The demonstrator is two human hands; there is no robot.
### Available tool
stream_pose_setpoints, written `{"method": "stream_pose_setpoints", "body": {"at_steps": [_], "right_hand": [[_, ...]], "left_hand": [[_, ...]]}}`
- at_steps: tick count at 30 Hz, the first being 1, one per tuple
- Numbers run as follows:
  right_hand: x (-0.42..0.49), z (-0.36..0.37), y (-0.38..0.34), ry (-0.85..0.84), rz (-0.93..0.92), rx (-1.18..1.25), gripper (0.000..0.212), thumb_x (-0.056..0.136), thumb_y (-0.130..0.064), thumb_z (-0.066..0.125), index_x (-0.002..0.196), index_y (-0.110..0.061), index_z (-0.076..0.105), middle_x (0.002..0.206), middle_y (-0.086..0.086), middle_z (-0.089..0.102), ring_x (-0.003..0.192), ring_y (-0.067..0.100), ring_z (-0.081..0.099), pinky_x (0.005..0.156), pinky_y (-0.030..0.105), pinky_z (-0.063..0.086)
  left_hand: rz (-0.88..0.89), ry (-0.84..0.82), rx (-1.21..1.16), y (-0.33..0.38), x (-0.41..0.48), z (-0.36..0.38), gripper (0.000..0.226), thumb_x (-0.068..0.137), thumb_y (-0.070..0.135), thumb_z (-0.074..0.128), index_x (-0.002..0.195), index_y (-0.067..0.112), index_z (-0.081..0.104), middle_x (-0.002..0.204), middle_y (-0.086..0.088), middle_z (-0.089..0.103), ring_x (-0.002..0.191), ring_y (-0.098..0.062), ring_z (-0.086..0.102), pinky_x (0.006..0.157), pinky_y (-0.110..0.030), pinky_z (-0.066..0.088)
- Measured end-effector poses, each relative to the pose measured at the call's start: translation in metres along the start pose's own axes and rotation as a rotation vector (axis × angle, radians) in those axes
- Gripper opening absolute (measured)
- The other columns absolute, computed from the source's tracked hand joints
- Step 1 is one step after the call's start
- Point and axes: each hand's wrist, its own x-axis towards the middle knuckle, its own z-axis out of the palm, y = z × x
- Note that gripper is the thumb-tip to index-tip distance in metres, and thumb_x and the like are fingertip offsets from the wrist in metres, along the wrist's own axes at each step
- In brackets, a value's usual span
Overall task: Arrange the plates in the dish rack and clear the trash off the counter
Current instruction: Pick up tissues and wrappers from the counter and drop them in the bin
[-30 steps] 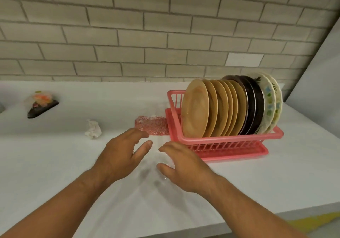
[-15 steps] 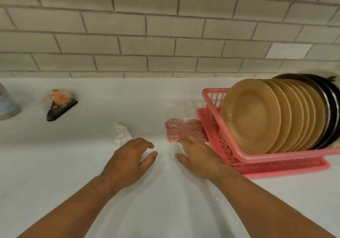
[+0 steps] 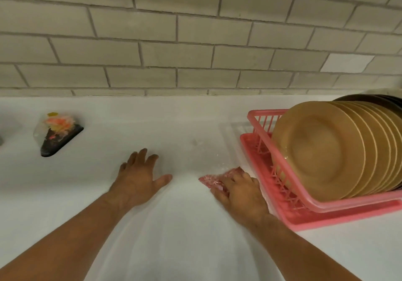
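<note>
Left hand (image 3: 139,176): palm down on the white counter (image 3: 185,237), fingers spread wide and thumb angled out to the right, holding nothing that I can see.
Right hand (image 3: 239,190): lying flat on the near end of a crinkled red wrapper (image 3: 210,179), fingers close together on top of it, not curled round it.
Wrapper: on the counter just left of the pink dish rack (image 3: 304,206), its left corner poking out past the fingertips.
Dish rack: at the right on a matching pink drip tray (image 3: 326,217).
Plates: tan plates (image 3: 319,150) stand on edge in a tight row, with dark plates (image 3: 369,99) behind them.
Far left: a clear-wrapped food packet on a black base (image 3: 58,133), well apart from both hands.
Backdrop: pale brick-pattern tile wall (image 3: 195,41).
</note>
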Motion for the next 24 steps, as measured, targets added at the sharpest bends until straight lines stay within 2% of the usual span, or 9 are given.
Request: {"method": "stream_pose_setpoints", "body": {"at_steps": [3, 5, 7, 10, 12, 15, 18, 21, 24], "right_hand": [[-0.007, 0.0, -0.003, 0.102, -0.02, 0.02, 0.041, 0.093, -0.053, 0.042, 0.094, -0.023, 0.069, 0.101, -0.004, 0.053, 0.106, 0.022, 0.045, 0.095, 0.039, 0.033], [-0.008, 0.001, -0.004, 0.099, -0.009, 0.066, 0.036, 0.094, -0.043, 0.048, 0.094, -0.014, 0.071, 0.118, 0.001, 0.052, 0.117, 0.023, 0.044, 0.102, 0.043, 0.033], [-0.008, -0.001, -0.008, 0.091, 0.001, 0.157, 0.032, 0.096, -0.038, 0.049, 0.096, -0.011, 0.066, 0.118, 0.002, 0.058, 0.105, 0.02, 0.051, 0.097, 0.037, 0.04], [-0.009, -0.008, -0.017, 0.088, 0.024, 0.183, 0.03, 0.099, -0.043, 0.039, 0.115, -0.02, 0.049, 0.099, 0.0, 0.062, 0.084, 0.018, 0.049, 0.074, 0.031, 0.039], [-0.007, -0.01, -0.018, 0.005, 0.013, 0.082, 0.039, 0.1, -0.043, 0.033, 0.134, -0.025, 0.04, 0.102, -0.001, 0.061, 0.089, 0.021, 0.055, 0.074, 0.034, 0.042], [-0.006, -0.016, -0.016, -0.066, 0.075, 0.06, 0.039, 0.099, -0.051, 0.03, 0.095, -0.021, 0.055, 0.085, -0.003, 0.059, 0.073, 0.017, 0.055, 0.062, 0.031, 0.038], [-0.005, -0.025, -0.014, 0.032, 0.17, 0.134, 0.046, 0.097, -0.056, 0.03, 0.068, -0.025, 0.047, 0.064, -0.008, 0.048, 0.058, 0.014, 0.049, 0.055, 0.03, 0.032], [-0.001, -0.035, -0.016, 0.187, 0.225, 0.21, 0.045, 0.099, -0.047, 0.033, 0.077, -0.018, 0.059, 0.075, -0.003, 0.047, 0.068, 0.021, 0.053, 0.061, 0.03, 0.039], [0.002, -0.045, -0.025, 0.301, 0.293, 0.339, 0.049, 0.1, -0.046, 0.034, 0.09, -0.007, 0.063, 0.098, 0.001, 0.044, 0.072, 0.022, 0.054, 0.07, 0.034, 0.048]], "left_hand": [[0.016, -0.045, 0.041, 0.003, 0.0, 0.014, 0.069, 0.092, 0.062, 0.032, 0.147, 0.019, 0.029, 0.158, -0.006, 0.016, 0.143, -0.027, 0.016, 0.116, -0.04, 0.018], [0.071, 0.06, 0.057, 0.005, -0.003, 0.021, 0.054, 0.097, 0.048, 0.039, 0.136, 0.011, 0.046, 0.147, -0.012, 0.038, 0.133, -0.03, 0.034, 0.109, -0.038, 0.03], [0.198, 0.224, 0.081, 0.008, -0.006, 0.024, 0.031, 0.093, 0.031, 0.058, 0.106, 0.004, 0.066, 0.111, -0.016, 0.062, 0.1, -0.034, 0.055, 0.084, -0.041, 0.049], [0.345, 0.345, 0.149, 0.012, -0.012, 0.021, 0.014, 0.078, 0.014, 0.077, 0.076, 0.005, 0.067, 0.071, -0.011, 0.063, 0.062, -0.03, 0.058, 0.051, -0.036, 0.051], [0.295, 0.245, 0.145, 0.016, -0.013, 0.02, 0.017, 0.095, 0.024, 0.056, 0.095, 0.009, 0.064, 0.087, -0.007, 0.064, 0.077, -0.026, 0.06, 0.061, -0.033, 0.05], [0.204, 0.146, 0.127, 0.013, -0.014, 0.02, 0.034, 0.102, 0.038, 0.031, 0.109, 0.017, 0.056, 0.103, 0.0, 0.059, 0.09, -0.02, 0.058, 0.072, -0.029, 0.046], [0.2, 0.176, -0.079, 0.022, -0.026, 0.012, 0.033, 0.099, 0.042, 0.038, 0.103, 0.019, 0.06, 0.1, 0.003, 0.055, 0.085, -0.019, 0.059, 0.076, -0.031, 0.048], [0.297, 0.085, -0.441, 0.045, -0.05, 0.008, 0.026, 0.088, 0.055, 0.053, 0.093, 0.032, 0.063, 0.088, 0.014, 0.058, 0.079, -0.005, 0.056, 0.074, -0.021, 0.046], [0.368, -0.204, -0.657, 0.081, -0.08, 0.008, 0.052, 0.06, 0.078, 0.064, 0.097, 0.042, 0.061, 0.078, 0.017, 0.061, 0.074, 0.003, 0.057, 0.066, -0.01, 0.043]]}}
